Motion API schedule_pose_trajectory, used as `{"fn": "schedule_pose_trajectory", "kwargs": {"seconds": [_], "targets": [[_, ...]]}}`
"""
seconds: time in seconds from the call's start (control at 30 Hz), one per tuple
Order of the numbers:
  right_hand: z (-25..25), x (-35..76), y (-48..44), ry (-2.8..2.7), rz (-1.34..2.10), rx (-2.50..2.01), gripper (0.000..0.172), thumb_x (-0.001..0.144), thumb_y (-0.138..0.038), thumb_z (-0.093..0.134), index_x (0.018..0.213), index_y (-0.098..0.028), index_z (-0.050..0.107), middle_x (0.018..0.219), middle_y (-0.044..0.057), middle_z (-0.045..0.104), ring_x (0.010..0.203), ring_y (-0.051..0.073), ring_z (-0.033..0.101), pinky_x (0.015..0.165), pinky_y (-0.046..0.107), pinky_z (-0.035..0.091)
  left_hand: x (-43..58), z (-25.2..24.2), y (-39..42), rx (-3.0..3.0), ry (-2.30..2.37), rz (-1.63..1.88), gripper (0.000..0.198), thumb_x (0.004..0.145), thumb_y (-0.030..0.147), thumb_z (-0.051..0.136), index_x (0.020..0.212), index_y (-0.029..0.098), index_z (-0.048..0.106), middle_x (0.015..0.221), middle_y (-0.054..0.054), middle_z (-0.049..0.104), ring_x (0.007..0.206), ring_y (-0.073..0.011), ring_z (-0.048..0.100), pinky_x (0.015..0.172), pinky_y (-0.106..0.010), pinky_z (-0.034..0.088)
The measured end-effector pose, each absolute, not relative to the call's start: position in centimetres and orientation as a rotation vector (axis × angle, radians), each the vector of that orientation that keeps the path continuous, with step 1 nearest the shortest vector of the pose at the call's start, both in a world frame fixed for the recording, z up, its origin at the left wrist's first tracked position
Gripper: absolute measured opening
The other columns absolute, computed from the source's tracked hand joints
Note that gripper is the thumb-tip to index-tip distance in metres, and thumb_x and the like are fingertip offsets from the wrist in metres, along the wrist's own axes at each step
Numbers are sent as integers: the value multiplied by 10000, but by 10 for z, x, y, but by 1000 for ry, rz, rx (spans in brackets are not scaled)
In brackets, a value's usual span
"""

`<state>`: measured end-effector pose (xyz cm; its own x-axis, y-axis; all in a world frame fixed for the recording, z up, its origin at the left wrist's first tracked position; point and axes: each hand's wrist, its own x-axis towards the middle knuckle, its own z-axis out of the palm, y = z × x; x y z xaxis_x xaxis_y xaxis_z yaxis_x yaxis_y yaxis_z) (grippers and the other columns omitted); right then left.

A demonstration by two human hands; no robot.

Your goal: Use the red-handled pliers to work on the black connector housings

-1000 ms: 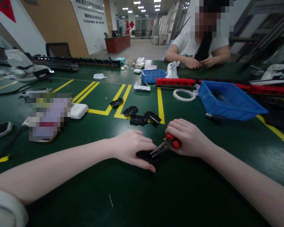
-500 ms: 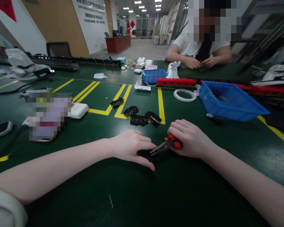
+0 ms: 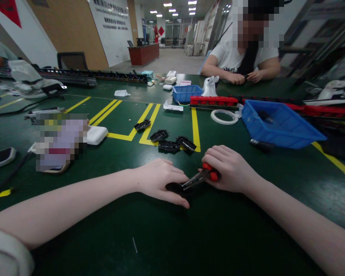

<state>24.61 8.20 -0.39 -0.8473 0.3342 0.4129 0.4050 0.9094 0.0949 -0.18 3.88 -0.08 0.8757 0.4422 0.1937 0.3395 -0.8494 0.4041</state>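
My left hand (image 3: 162, 182) is closed on a small black plastic part (image 3: 176, 187), low over the green table, with thumb and fingers on either side of it. Much of that part is hidden by the fingers and its dark colour. My right hand (image 3: 228, 168) grips red-handled pliers (image 3: 197, 178), whose metal jaws point left and meet the black part. Whether the jaws clamp it I cannot tell. Just beyond my hands lie several similar black parts (image 3: 169, 145), grouped near the yellow tape lines.
To the right stand a blue bin (image 3: 281, 124) and a roll of white tape (image 3: 224, 117). A smaller blue basket (image 3: 186, 92) is farther back. On the left are a phone (image 3: 61, 143) and a white case (image 3: 97, 135). Another person (image 3: 241, 65) sits opposite.
Almost nothing differs. Both hands keep their places, with the pliers at the black part; my right hand has shifted very slightly left.
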Motion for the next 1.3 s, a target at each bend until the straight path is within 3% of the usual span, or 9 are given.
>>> {"fn": "schedule_pose_trajectory", "kwargs": {"seconds": [0.47,1.07,1.3], "targets": [[-3,247,81,-2693,-236,-581,93,815,-263,586,785,-177,566,759,62,580,687,195,496,640,327,380,-4,0,40,2652,574,395,410,872,571,616,914,165,654,728,-4,636,618,-145,551,597,-272,357],[-2,247,82,-2685,-206,-577,91,818,-271,580,804,-183,558,778,67,590,701,199,501,647,331,388,-3,2,41,2578,600,394,408,892,555,590,797,162,644,673,-4,613,601,-144,546,580,-268,354],[-2,246,80,-2647,-289,-614,130,844,-268,560,747,-191,523,731,59,571,657,184,479,614,320,373,-6,1,43,2411,633,402,352,966,464,520,996,165,703,759,-28,688,644,-137,597,582,-239,366]]}}
